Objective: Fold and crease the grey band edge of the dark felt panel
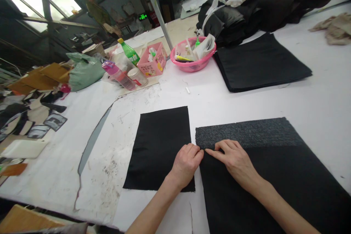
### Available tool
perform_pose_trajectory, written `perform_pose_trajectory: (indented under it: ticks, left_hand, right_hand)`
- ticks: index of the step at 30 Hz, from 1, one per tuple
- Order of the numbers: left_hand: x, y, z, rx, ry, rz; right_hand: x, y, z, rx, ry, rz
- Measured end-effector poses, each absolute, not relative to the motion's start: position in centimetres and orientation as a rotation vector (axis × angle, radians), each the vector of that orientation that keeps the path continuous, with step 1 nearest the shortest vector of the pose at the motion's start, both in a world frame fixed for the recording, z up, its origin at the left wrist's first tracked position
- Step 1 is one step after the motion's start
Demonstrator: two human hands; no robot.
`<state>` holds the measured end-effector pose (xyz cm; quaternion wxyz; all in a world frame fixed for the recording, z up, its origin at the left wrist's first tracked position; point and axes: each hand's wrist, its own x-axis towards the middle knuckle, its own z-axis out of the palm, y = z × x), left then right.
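Note:
A large black fabric piece [263,186] lies on the table at the lower right, with a speckled dark grey strip [255,132] along its far side. At its left edge, near the strip's lower border, my left hand [187,162] is closed, pinching the cloth between thumb and fingers. My right hand [234,159] rests on the same cloth just to the right, fingers bent and gripping near the strip's border; its fingertips are partly hidden. A smaller black fabric rectangle [159,146] lies flat to the left, partly under my left hand and wrist.
Beyond my hands stand a stack of black fabric [260,62], a pink basket [192,66] of small items and a pink box [155,62]. A green bottle [130,53] is beside it. The white table covering [98,175] has a long tear. A person [97,11] is at the back left.

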<state>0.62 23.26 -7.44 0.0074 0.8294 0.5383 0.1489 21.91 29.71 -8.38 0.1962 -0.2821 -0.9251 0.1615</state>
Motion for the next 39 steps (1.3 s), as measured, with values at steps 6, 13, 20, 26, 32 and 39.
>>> perform_pose_trajectory:
  ticks: [6,13,20,26,32,39]
  left_hand:
    - [0.8,23.1,-7.3,2.616,1.695,0.424]
    - [0.7,22.5,-7.0,2.608,1.742,0.412]
    - [1.6,22.0,-5.7,2.474,1.997,0.519]
    - [3.7,21.2,-7.2,2.505,1.993,0.472]
    - [3.6,20.9,-7.7,2.489,1.987,0.368]
    - [3.6,20.9,-7.3,2.447,1.977,0.346]
  right_hand:
    - [21.8,29.7,-8.4,-0.789,-2.587,0.439]
    - [21.7,29.7,-8.2,-0.789,-2.595,0.417]
    - [21.6,29.7,-8.0,-0.791,-2.606,0.386]
    - [21.6,29.7,-8.1,-0.791,-2.595,0.368]
    - [22.0,30.2,-7.5,-0.784,-2.59,0.384]
    - [23.5,31.8,-6.6,-0.674,-2.639,0.4]
